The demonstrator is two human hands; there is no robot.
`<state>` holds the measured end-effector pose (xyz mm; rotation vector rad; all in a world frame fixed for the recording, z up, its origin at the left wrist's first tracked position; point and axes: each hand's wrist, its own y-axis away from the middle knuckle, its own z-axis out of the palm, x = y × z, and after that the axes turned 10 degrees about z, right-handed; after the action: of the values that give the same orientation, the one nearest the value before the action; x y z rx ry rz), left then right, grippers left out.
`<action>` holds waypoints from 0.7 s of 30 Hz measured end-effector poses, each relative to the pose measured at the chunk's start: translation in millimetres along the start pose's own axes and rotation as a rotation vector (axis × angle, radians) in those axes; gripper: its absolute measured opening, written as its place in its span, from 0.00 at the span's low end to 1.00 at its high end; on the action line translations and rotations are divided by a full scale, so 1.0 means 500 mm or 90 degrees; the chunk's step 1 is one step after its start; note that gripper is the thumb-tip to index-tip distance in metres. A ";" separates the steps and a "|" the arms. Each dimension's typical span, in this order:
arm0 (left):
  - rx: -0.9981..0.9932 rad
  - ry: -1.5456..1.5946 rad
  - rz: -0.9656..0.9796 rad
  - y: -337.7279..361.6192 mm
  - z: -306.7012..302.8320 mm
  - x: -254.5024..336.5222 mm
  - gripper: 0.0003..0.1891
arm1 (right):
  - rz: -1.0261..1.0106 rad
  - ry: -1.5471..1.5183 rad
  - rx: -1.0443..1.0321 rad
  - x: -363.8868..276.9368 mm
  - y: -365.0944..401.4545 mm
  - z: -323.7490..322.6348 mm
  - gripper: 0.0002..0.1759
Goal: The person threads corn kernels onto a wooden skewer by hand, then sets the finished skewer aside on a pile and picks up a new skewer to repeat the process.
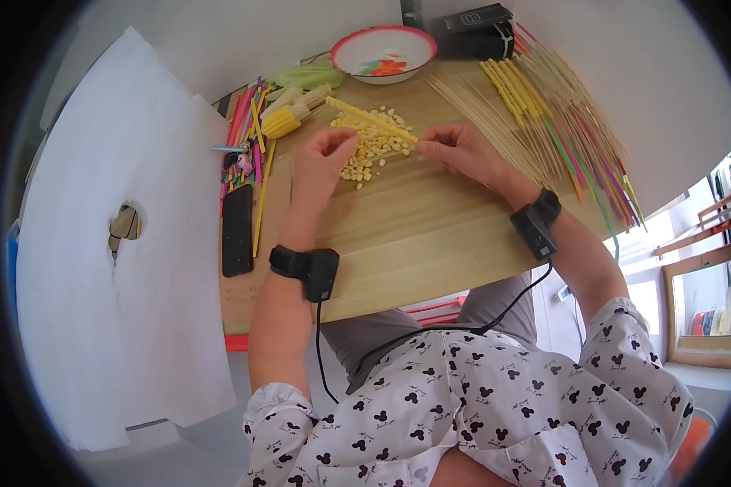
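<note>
A thin skewer (374,118) covered along its length with yellow corn kernels slants over the wood-toned board. Its lower right end is pinched between the thumb and fingers of my right hand (456,152). On the other side, my left hand (325,161) has its fingertips pressed together at the edge of a pile of loose corn kernels (368,152). Whatever those left fingertips hold, if anything, is too small to make out. Beyond my left hand lie a partly stripped corn cob (280,122) and green husk (307,76).
An enamel bowl (345,50) with a red rim stands at the back. Finished corn skewers (508,91) lie at the right beside many bare and coloured sticks (597,154). A black phone (237,231) and coloured straws (240,122) are at the left. Cables hang from both wrist straps.
</note>
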<state>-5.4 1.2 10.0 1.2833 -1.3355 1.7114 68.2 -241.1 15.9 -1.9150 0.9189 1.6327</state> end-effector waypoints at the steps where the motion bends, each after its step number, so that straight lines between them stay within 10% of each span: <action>1: -0.086 -0.172 0.032 0.008 0.009 0.005 0.06 | 0.005 0.000 0.013 -0.003 0.000 -0.001 0.09; 5: -0.224 -0.600 0.333 0.030 0.039 0.004 0.05 | 0.007 -0.010 0.021 -0.010 0.002 0.000 0.10; 21: -0.268 -0.471 0.280 0.038 0.055 0.006 0.06 | -0.019 0.012 -0.005 -0.005 0.001 0.001 0.09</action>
<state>-14.6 -30.8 6.6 1.4952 -2.4012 1.1054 67.3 -240.7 18.4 -1.9436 0.8878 1.6055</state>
